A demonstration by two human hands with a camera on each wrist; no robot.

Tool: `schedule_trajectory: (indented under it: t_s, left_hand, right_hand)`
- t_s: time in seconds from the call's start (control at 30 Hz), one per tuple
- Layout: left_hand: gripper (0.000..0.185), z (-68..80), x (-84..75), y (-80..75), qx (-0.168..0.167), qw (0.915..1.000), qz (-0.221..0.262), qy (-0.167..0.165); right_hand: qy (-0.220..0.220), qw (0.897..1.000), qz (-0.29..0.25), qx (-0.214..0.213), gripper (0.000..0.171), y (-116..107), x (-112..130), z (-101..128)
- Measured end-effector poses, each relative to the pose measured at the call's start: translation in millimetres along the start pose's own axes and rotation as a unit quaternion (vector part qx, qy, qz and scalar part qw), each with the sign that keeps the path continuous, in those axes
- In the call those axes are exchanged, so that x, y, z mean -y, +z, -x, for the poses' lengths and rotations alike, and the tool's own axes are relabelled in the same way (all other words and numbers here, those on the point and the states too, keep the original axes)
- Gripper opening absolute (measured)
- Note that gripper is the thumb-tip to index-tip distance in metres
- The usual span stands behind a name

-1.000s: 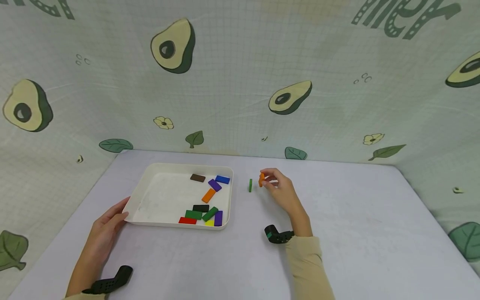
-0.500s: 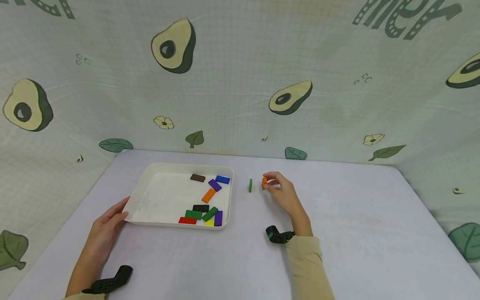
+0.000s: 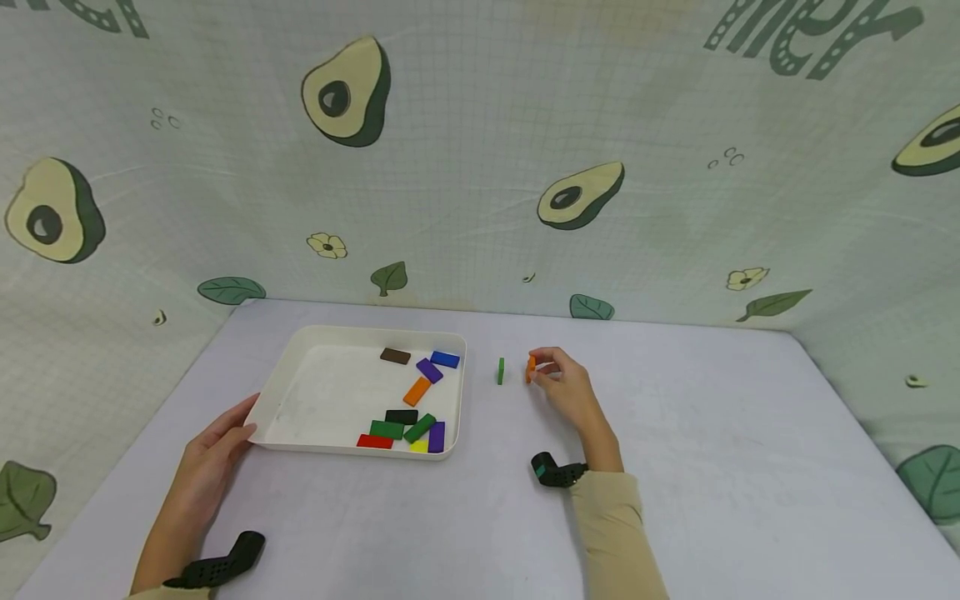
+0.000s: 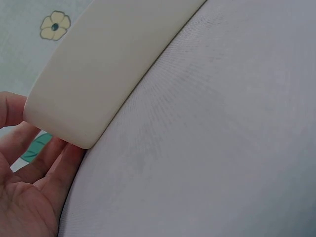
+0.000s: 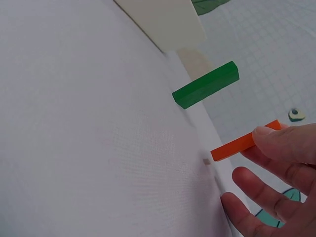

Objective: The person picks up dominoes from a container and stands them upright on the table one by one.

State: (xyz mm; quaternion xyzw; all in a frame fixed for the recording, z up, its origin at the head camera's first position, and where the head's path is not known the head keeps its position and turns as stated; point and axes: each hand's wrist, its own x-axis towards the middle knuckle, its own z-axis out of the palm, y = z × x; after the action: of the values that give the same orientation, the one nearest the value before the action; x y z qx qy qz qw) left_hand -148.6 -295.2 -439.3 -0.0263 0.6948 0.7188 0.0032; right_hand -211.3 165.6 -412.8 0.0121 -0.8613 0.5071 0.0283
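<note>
The right hand (image 3: 568,392) pinches a thin orange rectangular wooden block (image 5: 245,141) by one end between thumb and fingertips, holding it upright on its narrow end on the pale grey cloth-covered table (image 3: 675,467). It stands just beside, but apart from, an upright thin green rectangular block (image 3: 500,371), which stands free between the orange one and the tray.

The step in hand looks like standing the orange block in line after the green one. As I judge it, the next move calls for settling its base flat and parallel to the green block, then parting the fingers gently so it does not topple.

The left hand (image 3: 213,454) lies with straight, relaxed fingers against the near left corner of the shallow white plastic tray (image 3: 300,337), gripping nothing. About 10 coloured blocks (image 3: 408,400) lie flat inside.

Whether the orange block's base already touches the cloth cannot be told: the head view is too small, and the wrist view shows it at a steep angle. The left wrist view shows only the tray's corner and part of the palm.
</note>
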Motion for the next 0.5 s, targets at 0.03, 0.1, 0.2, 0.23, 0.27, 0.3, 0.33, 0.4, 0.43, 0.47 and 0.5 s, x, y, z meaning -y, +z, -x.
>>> schedule_trajectory:
  t_s: [0.03, 0.1, 0.2, 0.23, 0.27, 0.3, 0.33, 0.4, 0.43, 0.47, 0.5]
  left_hand:
    - [0.054, 0.1, 0.3, -0.1, 0.001, 1.0, 0.001, 0.001]
    - [0.053, 0.5, 0.5, -0.3, 0.002, 1.0, 0.003, 0.003]
    - [0.054, 0.6, 0.2, -0.1, 0.002, 1.0, 0.003, 0.002]
    - [0.054, 0.6, -0.1, 0.0, 0.001, 1.0, 0.002, 0.001]
    - [0.054, 0.5, -0.3, 0.2, 0.0, 1.0, 0.002, 0.002]
    - [0.054, 0.4, -0.4, 0.4, -0.001, 1.0, 0.001, 0.002]
    - [0.054, 0.4, -0.5, 0.6, -0.002, 1.0, 0.0, 0.003]
    - [0.054, 1.0, -0.5, 1.1, -0.001, 1.0, 0.002, 0.005]
    - [0.054, 1.0, -0.5, 1.1, -0.001, 1.0, 0.001, 0.006]
    - [0.054, 0.9, -0.3, 1.0, -0.001, 1.0, 0.002, 0.007]
    - [0.054, 0.7, -0.1, 0.8, -0.001, 1.0, 0.002, 0.006]
  right_hand:
    - [0.002, 1.0, 0.0, 0.0, 0.029, 0.2, -0.1, 0.0]
    - [0.003, 1.0, -0.001, -0.001, 0.029, 0.9, -0.4, 0.0]
    - [0.005, 1.0, 0.004, -0.001, 0.029, 1.9, -1.1, -0.3]
    - [0.005, 1.0, 0.005, -0.002, 0.029, 2.3, -1.5, -0.6]
    - [0.006, 1.0, 0.005, -0.002, 0.03, 2.6, -1.9, -0.9]
    - [0.007, 1.0, 0.007, -0.002, 0.03, 2.8, -2.2, -1.0]
    - [0.007, 1.0, 0.009, -0.002, 0.03, 3.0, -2.6, -1.2]
    - [0.009, 1.0, 0.01, -0.001, 0.03, 3.5, -2.9, -1.4]
    - [0.01, 1.0, 0.009, 0.0, 0.03, 3.6, -2.9, -1.4]
    - [0.01, 1.0, 0.012, 0.001, 0.03, 3.8, -2.8, -1.3]
    - [0.01, 1.0, 0.013, 0.001, 0.03, 3.9, -2.7, -1.3]
